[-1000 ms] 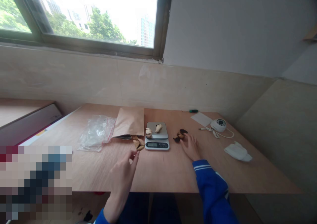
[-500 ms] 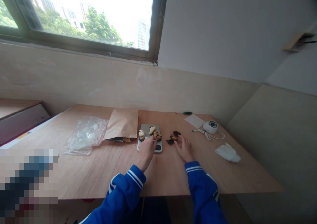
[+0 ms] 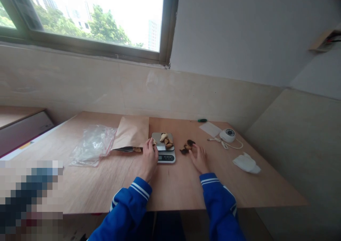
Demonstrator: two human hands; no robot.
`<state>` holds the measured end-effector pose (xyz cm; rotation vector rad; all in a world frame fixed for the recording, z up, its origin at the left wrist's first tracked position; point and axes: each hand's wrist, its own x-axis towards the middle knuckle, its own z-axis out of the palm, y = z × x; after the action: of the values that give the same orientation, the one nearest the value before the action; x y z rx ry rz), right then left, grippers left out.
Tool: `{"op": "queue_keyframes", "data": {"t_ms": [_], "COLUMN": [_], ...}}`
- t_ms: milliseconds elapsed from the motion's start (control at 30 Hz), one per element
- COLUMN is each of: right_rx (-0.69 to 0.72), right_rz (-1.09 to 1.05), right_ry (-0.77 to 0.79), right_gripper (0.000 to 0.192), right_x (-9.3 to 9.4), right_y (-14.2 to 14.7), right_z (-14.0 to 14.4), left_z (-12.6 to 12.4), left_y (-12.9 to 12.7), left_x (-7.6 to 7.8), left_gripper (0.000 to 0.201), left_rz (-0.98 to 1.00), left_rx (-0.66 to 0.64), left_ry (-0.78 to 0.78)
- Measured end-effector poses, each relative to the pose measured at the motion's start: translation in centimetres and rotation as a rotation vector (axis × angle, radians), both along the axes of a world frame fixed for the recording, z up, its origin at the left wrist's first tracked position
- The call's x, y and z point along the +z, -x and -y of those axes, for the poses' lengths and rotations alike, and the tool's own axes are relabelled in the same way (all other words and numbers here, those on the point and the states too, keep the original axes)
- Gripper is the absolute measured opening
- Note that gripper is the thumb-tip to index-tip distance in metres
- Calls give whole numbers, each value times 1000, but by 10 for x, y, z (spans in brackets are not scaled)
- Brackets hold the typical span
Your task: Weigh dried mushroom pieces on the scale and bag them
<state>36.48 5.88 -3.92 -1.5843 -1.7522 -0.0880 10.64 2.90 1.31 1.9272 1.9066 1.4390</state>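
Left hand [image 3: 149, 155] fingers pinch a small piece [image 3: 153, 141] at the scale [image 3: 165, 151] edge; its long axis is unclear. Right hand [image 3: 199, 158] fingers spread beside dark pieces [image 3: 187, 146].

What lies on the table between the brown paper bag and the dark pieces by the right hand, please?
In the head view, the kitchen scale with pale pieces on its platform, the left hand at its near-left corner.
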Motion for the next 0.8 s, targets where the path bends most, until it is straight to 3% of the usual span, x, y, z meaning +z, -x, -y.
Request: {"op": "queue_keyframes", "data": {"t_ms": [267,467,600,800], "right_rx": [-4,-16,-29,-10], "right_rz": [-33,-44,-44,-38], "right_ry": [-5,15,29,-3], "right_gripper": [39,40,41,41], "right_x": [3,5,2,-3], "right_y": [1,2,0,-3], "right_z": [1,3,1,-1], "left_z": [-6,11,18,16], "left_y": [9,55,91,128], "left_x": [-7,-2,-2,-4], "left_gripper": [40,27,25,30], "left_rz": [35,47,17,-107], "left_rx": [-202,-180,-35,447], "left_ry": [64,58,28,-132]}}
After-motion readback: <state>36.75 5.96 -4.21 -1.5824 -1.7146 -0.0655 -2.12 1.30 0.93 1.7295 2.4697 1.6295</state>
